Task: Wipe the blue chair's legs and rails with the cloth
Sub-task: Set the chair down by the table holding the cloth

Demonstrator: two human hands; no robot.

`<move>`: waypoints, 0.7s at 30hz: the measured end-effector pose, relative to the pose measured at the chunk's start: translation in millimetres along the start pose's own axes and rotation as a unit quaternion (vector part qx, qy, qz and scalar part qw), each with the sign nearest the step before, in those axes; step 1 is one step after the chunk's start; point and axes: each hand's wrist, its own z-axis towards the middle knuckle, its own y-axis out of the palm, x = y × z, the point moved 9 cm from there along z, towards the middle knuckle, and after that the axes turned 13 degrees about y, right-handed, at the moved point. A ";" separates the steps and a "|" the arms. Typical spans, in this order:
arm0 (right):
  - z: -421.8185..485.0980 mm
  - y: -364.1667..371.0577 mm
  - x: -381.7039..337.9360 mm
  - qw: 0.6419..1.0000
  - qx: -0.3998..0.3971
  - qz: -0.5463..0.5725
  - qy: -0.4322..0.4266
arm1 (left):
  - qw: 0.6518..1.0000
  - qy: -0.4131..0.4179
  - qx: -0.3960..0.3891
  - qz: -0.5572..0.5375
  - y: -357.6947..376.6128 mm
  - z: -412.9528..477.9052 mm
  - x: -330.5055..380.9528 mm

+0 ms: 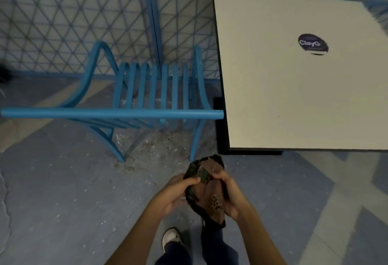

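Observation:
The blue slatted chair (117,114) stands in front of me, seen from behind and above, its top rail running across the left half of the view. Its two near legs reach the floor at left (117,149) and right (196,138). A dark patterned cloth (206,185), brown and green, is bunched between both hands just below the right near leg. My left hand (176,193) grips the cloth's left side, thumb on top. On the cloth's right side, my right hand (228,193) has its fingers curled round it.
A white square table (294,75) with a dark round sticker (312,43) stands right of the chair, on a black base (220,130). A blue lattice fence (84,23) runs behind the chair. The grey floor under the chair is dusty. My shoe (171,239) is below.

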 end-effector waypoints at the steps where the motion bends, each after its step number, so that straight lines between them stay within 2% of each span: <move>1: -17.4 2.8 -0.6 1.000 -0.007 -0.013 -0.001 | 1.000 0.017 -0.008 0.008 5.0 -16.2 14.6; 4: -70.8 -0.5 -22.4 0.996 0.007 -0.081 -0.038 | 0.997 0.062 -0.030 0.032 28.7 -55.1 60.9; 8: -133.8 -23.9 -94.7 0.975 0.093 -0.128 -0.156 | 0.985 0.146 -0.043 0.085 72.2 -66.2 129.9; 13: -184.1 -41.3 -188.6 0.921 0.189 -0.195 -0.280 | 0.946 0.264 -0.030 0.186 131.4 -37.8 210.1; 21: -184.0 -74.8 -286.9 0.848 0.284 -0.310 -0.324 | 0.908 0.297 0.041 0.294 171.9 40.2 261.3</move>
